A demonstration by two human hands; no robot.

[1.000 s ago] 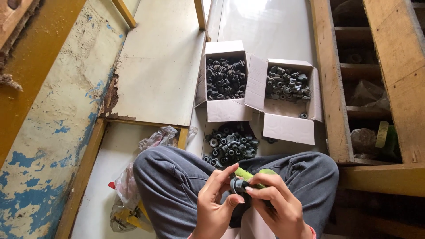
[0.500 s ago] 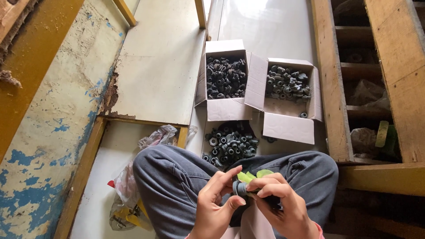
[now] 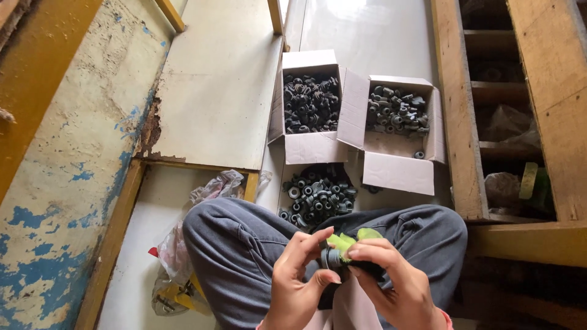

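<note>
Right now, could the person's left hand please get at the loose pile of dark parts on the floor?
Probably yes: the pile lies just beyond the knees with nothing over it, though the left hand would first have to let go of the small part it pinches.

two open white cardboard boxes (image 3: 318, 146) side by side, crumpled plastic bag (image 3: 183, 244)

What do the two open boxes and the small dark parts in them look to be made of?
Boxes: white cardboard, matte, with folded flaps that show creases. Parts: likely dark rubber or plastic, dull grey-black, round and ring-like; the view is too small to tell which.
</note>
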